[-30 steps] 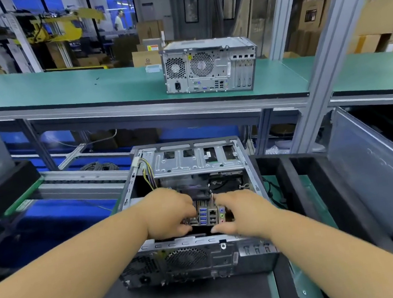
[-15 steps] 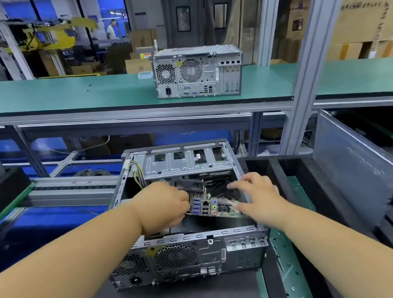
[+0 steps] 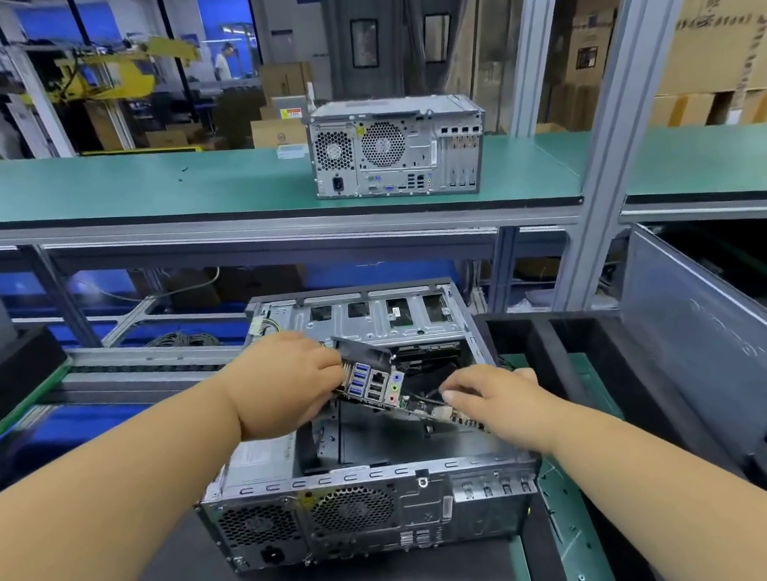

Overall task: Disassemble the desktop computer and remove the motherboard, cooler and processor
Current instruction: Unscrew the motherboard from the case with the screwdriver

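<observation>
Motherboard (image 3: 381, 390) lifted, tilted – both hands gripping; steel case (image 3: 369, 506) below.

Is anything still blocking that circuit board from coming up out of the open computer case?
Nothing visible does. The motherboard is already tilted up above the open case, with the left hand gripping its port end and the right hand at its lower edge. The case's top side is open. Whether cables underneath still tether it cannot be seen.
</observation>
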